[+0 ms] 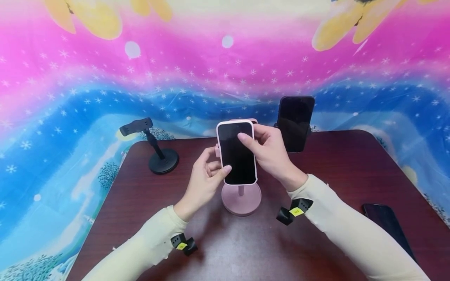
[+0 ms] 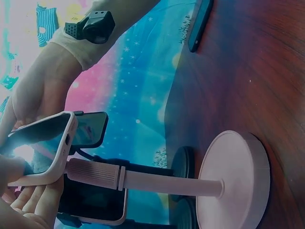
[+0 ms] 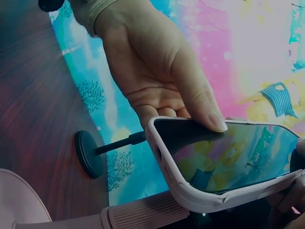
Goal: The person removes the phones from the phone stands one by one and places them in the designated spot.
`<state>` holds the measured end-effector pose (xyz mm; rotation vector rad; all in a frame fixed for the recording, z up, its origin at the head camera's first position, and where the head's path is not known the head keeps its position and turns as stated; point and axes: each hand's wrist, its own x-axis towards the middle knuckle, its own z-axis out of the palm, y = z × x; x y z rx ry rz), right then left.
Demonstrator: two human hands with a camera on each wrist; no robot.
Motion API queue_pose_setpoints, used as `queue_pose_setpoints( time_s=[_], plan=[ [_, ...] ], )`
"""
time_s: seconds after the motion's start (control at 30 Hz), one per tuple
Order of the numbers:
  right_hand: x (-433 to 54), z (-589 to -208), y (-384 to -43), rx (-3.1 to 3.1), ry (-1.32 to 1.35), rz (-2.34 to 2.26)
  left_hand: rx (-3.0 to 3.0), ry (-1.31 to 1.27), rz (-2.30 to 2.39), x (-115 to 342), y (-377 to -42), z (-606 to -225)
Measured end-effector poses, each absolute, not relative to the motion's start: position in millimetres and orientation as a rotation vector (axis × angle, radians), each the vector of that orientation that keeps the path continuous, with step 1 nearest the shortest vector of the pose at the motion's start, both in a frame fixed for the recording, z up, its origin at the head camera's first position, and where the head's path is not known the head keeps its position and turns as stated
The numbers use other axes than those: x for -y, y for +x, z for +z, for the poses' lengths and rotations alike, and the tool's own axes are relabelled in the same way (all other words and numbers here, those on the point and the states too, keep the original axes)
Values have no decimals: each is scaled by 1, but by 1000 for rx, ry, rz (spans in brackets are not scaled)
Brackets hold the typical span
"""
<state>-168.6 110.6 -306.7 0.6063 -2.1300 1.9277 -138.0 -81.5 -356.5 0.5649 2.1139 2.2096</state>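
Left grip (image 1: 202, 183) holds the lower left edge of a pale-cased phone (image 1: 237, 160), thumb over the front, fingers curled behind. Right grip (image 1: 275, 156) clasps the same phone at its upper right, thumb laid on the glass, fingers behind the edge. Phone stands between the 2 grips, screen dark in the head view and facing the wearer; reflections on it in the right wrist view. Behind and below it, between the grips: pink stand (image 1: 241, 201), round base on the reddish-brown worktop (image 1: 246, 249), ribbed neck close to the phone's lower end. Cannot tell whether the phone is seated in the stand. Beyond the grips, left wrist view: 1 pink-edged phone (image 2: 93, 200) in a black clamp. Past the right grip, on its right: 1 upright black phone (image 1: 296, 124). Farther right of that grip and nearer the wearer: 1 dark phone (image 1: 384, 222) flat on the worktop. Left of and beyond the left grip: black stand (image 1: 157, 148), round base, tilted head. Cream sleeves (image 1: 140, 242) behind each grip. Beyond everything: pink-and-blue cloth (image 1: 225, 78) with snowflakes.
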Motion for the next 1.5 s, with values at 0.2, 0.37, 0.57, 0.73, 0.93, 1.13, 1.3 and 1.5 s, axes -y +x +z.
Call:
queue_pose_setpoints(
  time_s=[0.2,0.37,0.57,0.73,0.93,1.13,1.3,1.5],
  plan=[
    [-109,-310,-171,2098,664,1913,-2149,569,2177,89,-141,-354],
    [-107,-311,-172,2082,680,1915,-2149,534,2176,93,-144,-349],
    [-104,-311,-172,2067,670,1937,-2189,522,2198,98,-149,-344],
    [-103,-313,-173,2063,660,1945,-2236,574,2188,101,-152,-339],
    [-103,-314,-172,2052,652,1979,-2267,655,2097,100,-153,-337],
    [-104,-312,-170,2071,640,2078,-2261,693,2060,100,-155,-337],
    [-106,-308,-168,2101,627,2131,-2308,734,2065,98,-155,-338],
    [-108,-305,-167,2103,599,2150,-2365,784,2069,95,-156,-339]
  ],
)
